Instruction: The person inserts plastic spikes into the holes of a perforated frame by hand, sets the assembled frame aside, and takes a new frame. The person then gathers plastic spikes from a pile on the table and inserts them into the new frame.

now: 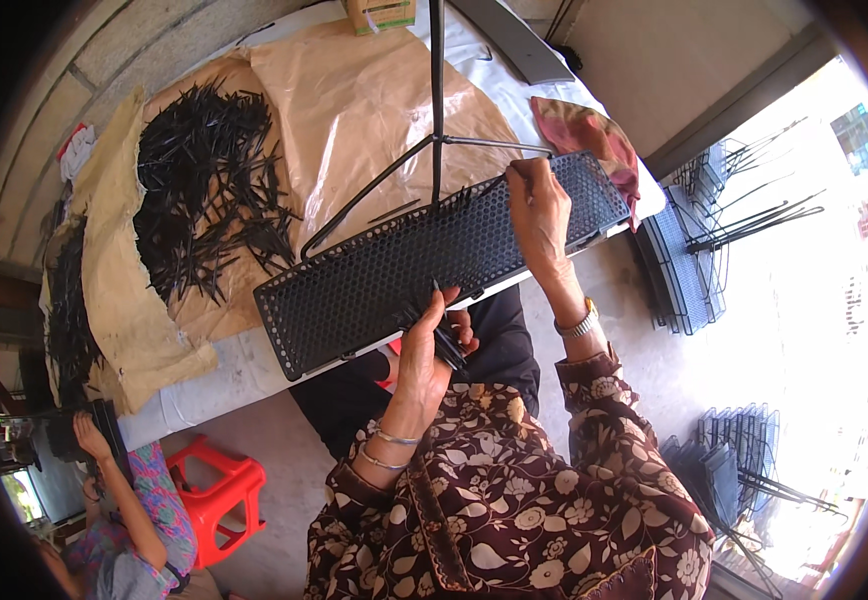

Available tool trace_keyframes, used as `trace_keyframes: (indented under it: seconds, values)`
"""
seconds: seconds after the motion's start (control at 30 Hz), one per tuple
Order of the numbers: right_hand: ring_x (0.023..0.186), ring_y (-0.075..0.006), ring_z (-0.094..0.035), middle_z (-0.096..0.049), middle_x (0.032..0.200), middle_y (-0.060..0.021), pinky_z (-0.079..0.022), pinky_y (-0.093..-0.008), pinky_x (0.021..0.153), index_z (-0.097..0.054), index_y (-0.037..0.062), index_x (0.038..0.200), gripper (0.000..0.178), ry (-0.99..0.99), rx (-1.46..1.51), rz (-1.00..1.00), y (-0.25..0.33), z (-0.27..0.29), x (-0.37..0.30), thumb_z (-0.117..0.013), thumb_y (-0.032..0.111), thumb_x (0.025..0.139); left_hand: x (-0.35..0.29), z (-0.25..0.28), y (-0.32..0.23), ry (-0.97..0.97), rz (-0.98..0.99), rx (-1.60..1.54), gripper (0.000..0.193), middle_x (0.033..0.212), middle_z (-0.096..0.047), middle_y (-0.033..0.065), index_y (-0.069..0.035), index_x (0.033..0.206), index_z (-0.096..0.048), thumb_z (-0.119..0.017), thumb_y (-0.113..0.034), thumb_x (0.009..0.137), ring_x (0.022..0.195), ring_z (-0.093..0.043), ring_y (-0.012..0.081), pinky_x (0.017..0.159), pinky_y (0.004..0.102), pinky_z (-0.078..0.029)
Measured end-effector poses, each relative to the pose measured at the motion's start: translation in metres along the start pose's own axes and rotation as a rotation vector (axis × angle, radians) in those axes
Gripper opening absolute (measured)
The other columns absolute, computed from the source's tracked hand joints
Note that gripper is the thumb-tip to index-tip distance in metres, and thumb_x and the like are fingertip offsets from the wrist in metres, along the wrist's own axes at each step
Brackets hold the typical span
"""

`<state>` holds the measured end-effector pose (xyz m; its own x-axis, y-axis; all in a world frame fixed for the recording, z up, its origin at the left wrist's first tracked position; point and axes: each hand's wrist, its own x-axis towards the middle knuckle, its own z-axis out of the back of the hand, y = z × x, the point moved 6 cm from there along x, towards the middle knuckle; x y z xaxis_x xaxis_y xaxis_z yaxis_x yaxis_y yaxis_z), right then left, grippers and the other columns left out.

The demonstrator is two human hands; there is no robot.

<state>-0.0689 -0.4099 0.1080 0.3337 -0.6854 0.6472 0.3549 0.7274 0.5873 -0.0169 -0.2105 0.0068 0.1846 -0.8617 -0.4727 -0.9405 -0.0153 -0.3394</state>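
Observation:
A long black perforated panel lies slantwise across the near edge of the table, with a dark wire frame rising behind it. Thin black pointed strips are bunched in my left hand, which is closed around them at the panel's near edge. My right hand reaches over the panel's right part, fingers pinched together at its far edge. Whatever those fingertips grip is hidden. A row of small black pieces stands along the far edge, left of my right hand.
A heap of black strips covers the brown sheet at left, beside torn tan paper. A reddish cloth lies at the table's right corner. Wire-framed panels stand on the floor at right. Another person's hand works near a red stool.

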Motion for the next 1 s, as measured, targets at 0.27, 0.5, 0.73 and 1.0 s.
trace_keyframes:
  seconds: [0.27,0.5,0.73,1.0]
  values:
    - [0.077,-0.0360,-0.063,-0.062,0.086,-0.0158,-0.049,-0.0418,0.066,-0.055,0.0026,0.093,0.007,0.090,-0.021,-0.016,0.007,-0.009,0.001,-0.058,0.008,0.090,-0.009,-0.014,-0.008,-0.130,-0.024,0.074,0.033,0.072,-0.062,0.0075,-0.004,0.116,-0.057,-0.051,-0.031,0.099,0.066,-0.060,0.0166,0.074,0.0352,-0.054]
    - [0.065,-0.0285,-0.063,-0.064,0.078,-0.0143,-0.049,-0.0359,0.061,-0.061,0.0042,0.095,0.011,0.074,-0.048,0.014,0.001,-0.014,-0.003,-0.063,0.012,0.089,-0.005,-0.016,-0.009,-0.060,-0.041,0.010,0.037,0.082,-0.064,0.0101,-0.005,0.120,-0.055,-0.050,-0.035,0.099,0.067,-0.060,0.0158,0.072,0.0336,-0.054]
    - [0.073,-0.0276,-0.067,-0.067,0.082,-0.0126,-0.051,-0.0349,0.065,-0.067,0.0075,0.094,0.012,0.264,-0.062,0.047,-0.001,-0.025,-0.003,-0.065,0.017,0.087,-0.004,-0.016,-0.012,-0.021,-0.042,0.030,0.044,0.084,-0.064,0.0104,-0.006,0.120,-0.054,-0.045,-0.044,0.100,0.071,-0.062,0.0157,0.064,0.0318,-0.052]
    - [0.081,-0.0325,-0.064,-0.065,0.088,-0.0132,-0.050,-0.0395,0.070,-0.066,0.0071,0.102,0.019,0.275,-0.148,0.023,0.005,-0.016,-0.015,-0.062,0.018,0.088,0.002,-0.020,-0.013,0.112,-0.082,-0.126,0.041,0.104,-0.065,0.0153,-0.005,0.119,-0.054,-0.044,-0.040,0.100,0.103,-0.062,0.0278,0.098,0.0445,-0.048]
